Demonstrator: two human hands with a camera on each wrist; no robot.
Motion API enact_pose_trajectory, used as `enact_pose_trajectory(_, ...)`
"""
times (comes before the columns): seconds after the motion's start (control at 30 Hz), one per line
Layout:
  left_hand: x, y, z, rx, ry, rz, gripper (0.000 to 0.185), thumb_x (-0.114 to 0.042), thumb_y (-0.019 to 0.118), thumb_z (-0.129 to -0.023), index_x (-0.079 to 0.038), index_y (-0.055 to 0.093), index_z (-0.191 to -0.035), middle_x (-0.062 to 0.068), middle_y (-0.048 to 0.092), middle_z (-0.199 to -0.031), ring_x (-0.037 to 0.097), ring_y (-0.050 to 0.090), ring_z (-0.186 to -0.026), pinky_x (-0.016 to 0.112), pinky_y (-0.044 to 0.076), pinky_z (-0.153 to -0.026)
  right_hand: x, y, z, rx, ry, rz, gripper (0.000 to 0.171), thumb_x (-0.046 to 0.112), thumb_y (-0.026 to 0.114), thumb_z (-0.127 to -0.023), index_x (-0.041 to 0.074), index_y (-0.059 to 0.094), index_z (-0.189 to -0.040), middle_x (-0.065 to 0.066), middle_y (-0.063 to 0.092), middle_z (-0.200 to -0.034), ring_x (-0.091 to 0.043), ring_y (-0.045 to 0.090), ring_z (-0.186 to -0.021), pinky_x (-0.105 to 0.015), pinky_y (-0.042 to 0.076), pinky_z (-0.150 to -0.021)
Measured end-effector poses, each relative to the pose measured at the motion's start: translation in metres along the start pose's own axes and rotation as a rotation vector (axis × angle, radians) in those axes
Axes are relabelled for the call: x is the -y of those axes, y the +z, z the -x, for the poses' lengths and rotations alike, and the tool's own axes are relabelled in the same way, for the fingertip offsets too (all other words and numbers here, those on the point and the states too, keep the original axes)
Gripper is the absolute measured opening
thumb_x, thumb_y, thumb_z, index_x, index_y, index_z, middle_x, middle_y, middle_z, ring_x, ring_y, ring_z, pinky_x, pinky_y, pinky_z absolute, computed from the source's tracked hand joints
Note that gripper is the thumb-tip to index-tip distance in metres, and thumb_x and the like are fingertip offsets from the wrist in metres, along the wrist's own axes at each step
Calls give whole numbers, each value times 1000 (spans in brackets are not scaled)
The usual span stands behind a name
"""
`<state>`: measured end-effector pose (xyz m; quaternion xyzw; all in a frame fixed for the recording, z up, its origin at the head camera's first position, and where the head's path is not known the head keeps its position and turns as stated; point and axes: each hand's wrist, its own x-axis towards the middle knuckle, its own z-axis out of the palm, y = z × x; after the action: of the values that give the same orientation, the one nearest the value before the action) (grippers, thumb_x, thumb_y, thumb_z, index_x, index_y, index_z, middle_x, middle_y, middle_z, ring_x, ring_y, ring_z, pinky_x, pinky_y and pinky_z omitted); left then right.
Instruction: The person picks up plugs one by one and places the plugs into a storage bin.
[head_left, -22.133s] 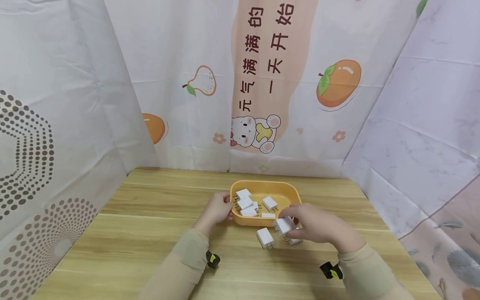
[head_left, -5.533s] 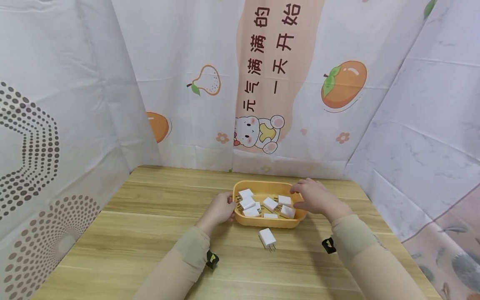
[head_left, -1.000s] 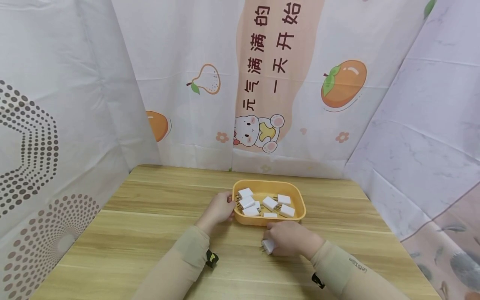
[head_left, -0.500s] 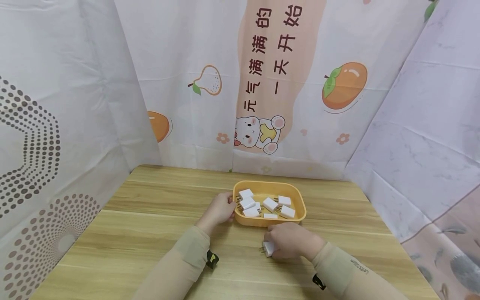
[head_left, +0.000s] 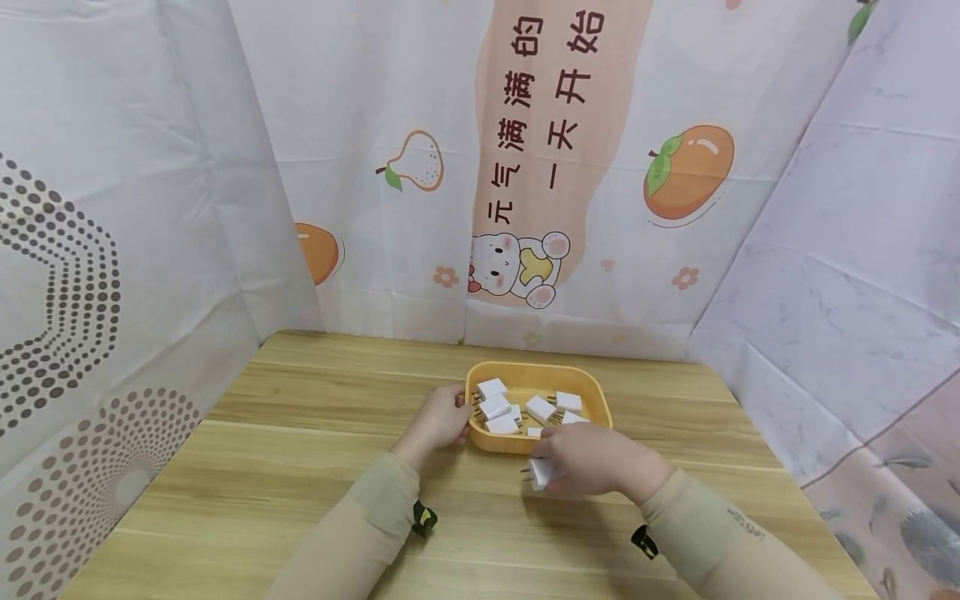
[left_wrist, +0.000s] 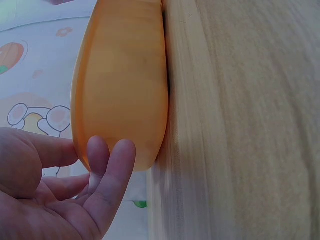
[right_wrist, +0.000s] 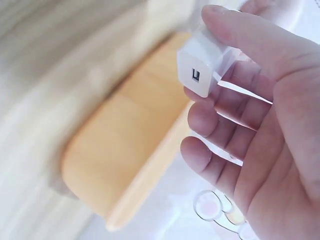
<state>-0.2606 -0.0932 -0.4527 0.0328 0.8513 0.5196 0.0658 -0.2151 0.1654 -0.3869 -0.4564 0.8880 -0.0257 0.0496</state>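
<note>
An orange tray (head_left: 594, 386) sits mid-table with several white charger plugs (head_left: 540, 407) lying in it. My left hand (head_left: 437, 420) holds the tray's left rim; the left wrist view shows its fingers (left_wrist: 107, 172) against the tray's orange wall (left_wrist: 122, 80). My right hand (head_left: 592, 461) is just in front of the tray's near edge, lifted slightly, pinching one white charger plug (head_left: 538, 472) whose prongs point left. In the right wrist view that plug (right_wrist: 202, 67) shows its USB port, held between thumb and fingers, with the tray (right_wrist: 125, 145) blurred behind.
The wooden table (head_left: 300, 467) is walled in by printed cloth screens on the left (head_left: 112, 250), back (head_left: 525, 167) and right (head_left: 847, 250). Small black and yellow clips sit at both sleeves (head_left: 424, 518).
My right hand has lifted the last loose plug off the table and moved it up towards the tray's near edge. The left hand stays on the tray's rim.
</note>
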Motion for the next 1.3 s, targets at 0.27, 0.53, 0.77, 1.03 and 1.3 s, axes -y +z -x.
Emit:
enact_pose_trajectory(0.27, -1, 0, 0, 3, -20, 16, 39, -8, 52, -103, 3, 54, -139, 10, 58, -86, 22, 65, -69, 36, 60, -59, -7, -34, 5, -36, 38, 35, 23, 29, 86, -78, 25, 69, -94, 13, 57, -89, -5, 53, -72, -28, 50, -63)
enact_pose_trajectory(0.53, -1, 0, -1, -1, -21, -2, 39, -8, 52, -102, 3, 54, -140, 10, 58, -86, 22, 65, -69, 34, 59, -58, -20, -48, 3, -32, 47, 47, 23, 23, 85, -79, 20, 68, -94, 10, 56, -87, -7, 50, -72, -30, 47, -62)
enact_pose_trajectory(0.77, -1, 0, 0, 0, -12, 8, 38, -7, 52, -103, 3, 55, -139, 9, 58, -83, 22, 64, -66, 33, 58, -56, -38, -45, -3, -25, 97, 20, 24, 22, 85, -81, 16, 70, -99, 7, 62, -95, -9, 54, -78, -33, 50, -71)
enact_pose_trajectory(1.03, 0, 1, 0, 1, -3, 12, 36, -6, 52, -102, 4, 56, -137, 9, 58, -81, 21, 64, -65, 35, 59, -57, -60, -45, -9, -25, 187, -25, 21, 25, 85, -83, 20, 67, -91, 9, 57, -81, -11, 50, -71, -33, 44, -65)
enact_pose_trajectory(1.3, 0, 1, 0, 2, -2, 23, 36, -5, 52, -102, 4, 56, -137, 8, 57, -80, 22, 63, -64, 36, 59, -57, -83, -45, -11, -35, 247, -51, 20, 24, 84, -83, 21, 65, -87, 7, 53, -75, -13, 47, -69, -33, 41, -63)
